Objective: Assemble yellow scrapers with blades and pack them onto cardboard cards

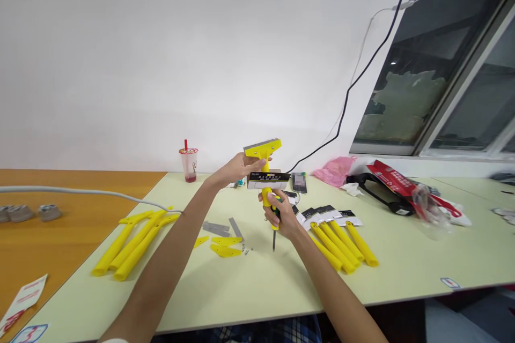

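Raised over the table, a yellow scraper [262, 149] has its wide, screwed head at the top. My left hand [237, 168] is closed around its neck, just under the head. A black and white card [269, 180] sits across the scraper below those fingers. Lower down, my right hand [285, 214] grips the yellow handle together with a screwdriver [274, 242], whose shaft points downward. Its green and black grip is partly hidden by the fingers. On the table beneath lie yellow blade covers [225, 251], grey metal blades [217, 229] and small screws [246, 250].
Yellow scraper handles [134, 249] lie at left. More carded yellow scrapers [336, 244] lie at right. A lidded cup [189, 165] stands near the wall. Behind at right are a pink bag [333, 170] and red packaging [392, 185]. A black cable [348, 91] hangs along the wall.
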Tool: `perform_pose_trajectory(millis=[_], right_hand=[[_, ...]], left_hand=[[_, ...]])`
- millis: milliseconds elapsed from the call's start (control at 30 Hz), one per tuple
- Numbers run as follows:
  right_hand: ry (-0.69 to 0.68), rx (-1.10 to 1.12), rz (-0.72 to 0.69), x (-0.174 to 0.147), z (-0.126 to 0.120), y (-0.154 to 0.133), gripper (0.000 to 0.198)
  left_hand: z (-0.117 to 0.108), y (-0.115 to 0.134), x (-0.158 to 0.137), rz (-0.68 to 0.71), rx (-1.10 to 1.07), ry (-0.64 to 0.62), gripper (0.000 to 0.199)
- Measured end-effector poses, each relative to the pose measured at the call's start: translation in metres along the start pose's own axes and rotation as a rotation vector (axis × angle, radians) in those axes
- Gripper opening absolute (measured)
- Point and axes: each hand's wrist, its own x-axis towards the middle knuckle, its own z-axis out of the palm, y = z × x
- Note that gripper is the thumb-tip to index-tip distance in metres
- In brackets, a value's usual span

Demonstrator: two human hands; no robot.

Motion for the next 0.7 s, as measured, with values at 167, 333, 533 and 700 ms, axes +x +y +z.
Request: perform_pose_trajectory(millis=[167, 333, 533, 700], right_hand=[[0.014, 0.047, 0.006, 0.000, -0.002, 0.001, 0.036], [0.028, 0.067, 0.004, 0.001, -0.001, 0.001, 0.037], [0.056, 0.059, 0.026, 0.002, -0.003, 0.001, 0.039], [0.051, 0.054, 0.046, 0.002, -0.004, -0.001, 0.043]], left_hand=[[-0.016, -0.018, -0.004, -0.050, 0.016, -0.178, 0.108], [-0.015, -0.030, -0.002, -0.001, -0.087, -0.164, 0.109], [0.004, -0.027, 0.004, -0.040, -0.088, -0.068, 0.109], [0.012, -0.028, 0.008, -0.039, -0.180, 0.021, 0.103]])
